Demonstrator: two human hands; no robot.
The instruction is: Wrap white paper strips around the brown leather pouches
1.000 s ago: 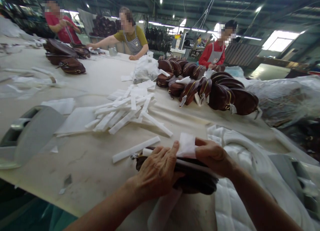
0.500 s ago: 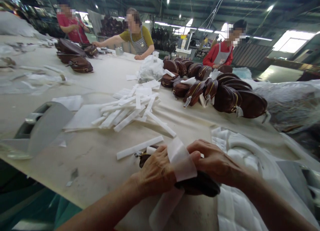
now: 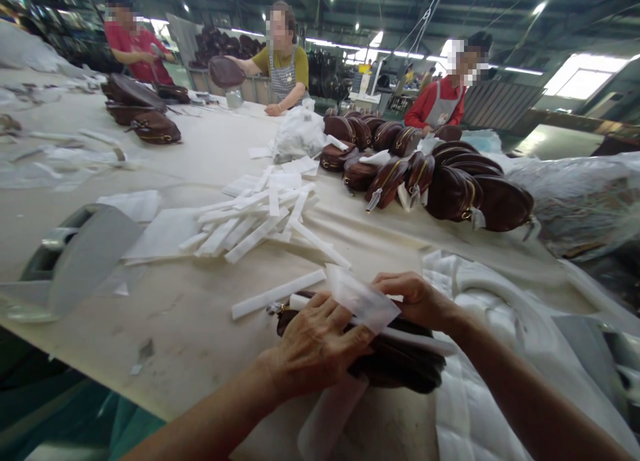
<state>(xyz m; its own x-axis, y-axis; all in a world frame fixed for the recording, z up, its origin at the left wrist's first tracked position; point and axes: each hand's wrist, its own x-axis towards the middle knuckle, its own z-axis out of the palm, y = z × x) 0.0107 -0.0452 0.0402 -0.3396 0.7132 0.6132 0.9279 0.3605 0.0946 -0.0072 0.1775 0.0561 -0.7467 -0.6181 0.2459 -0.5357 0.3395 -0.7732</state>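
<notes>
A small dark brown leather bag [image 3: 400, 364] with a gold zip lies in front of me on the table. A white foam strip [image 3: 425, 340] runs along its top. My left hand [image 3: 320, 341] presses down over the bag, its fingers curled around the top. A translucent wrapping strip [image 3: 363, 301] rises over the bag between my hands, and its other end [image 3: 334, 411] lies under the bag on the near side. My right hand [image 3: 415, 298] pinches the translucent strip's right edge at the far side; its fingertips are partly hidden.
Loose white foam strips [image 3: 250, 214] lie in a pile ahead. Finished-looking brown bags [image 3: 455, 191] stand in rows at the back right. A grey tape dispenser [image 3: 85, 254] sits at left, white padding [image 3: 480, 308] at right. Several co-workers stand beyond, one [image 3: 287, 68] holding a bag.
My right hand has lifted off the bag and moved slightly up and right, uncovering the foam strip. The translucent strip now tilts to the right. A co-worker has raised a brown bag.
</notes>
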